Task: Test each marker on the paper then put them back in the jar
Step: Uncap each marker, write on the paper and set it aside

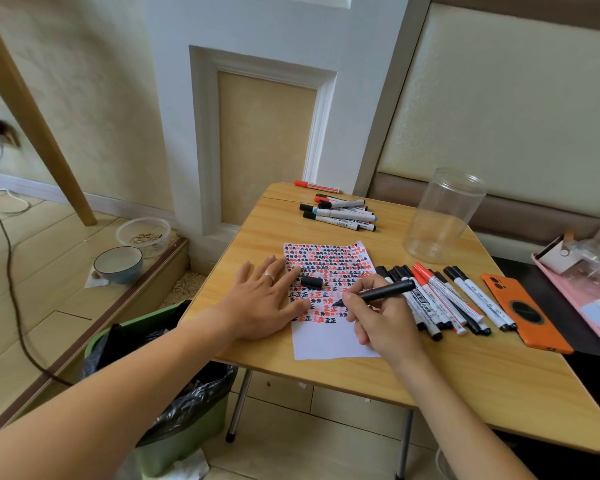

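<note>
Right hand near the table's front edge pinches a black marker, uncapped, tip down on the paper among the lower rows of marks. Left hand lies flat, fingers straight and spread, pressing the paper's left edge; ring on one finger. Paper sits mid-table, mostly filled with red and black marks, bottom strip blank. Black cap lies on the paper just beside the left fingertips. Right of the paper, a row of capped markers, black and red caps, touching side by side. Orange phone beside them near the right edge. Farther back, clear jar stands upright toward the right rear, nothing visible inside. Second marker pile at the rear edge, one red marker apart behind it.
</note>
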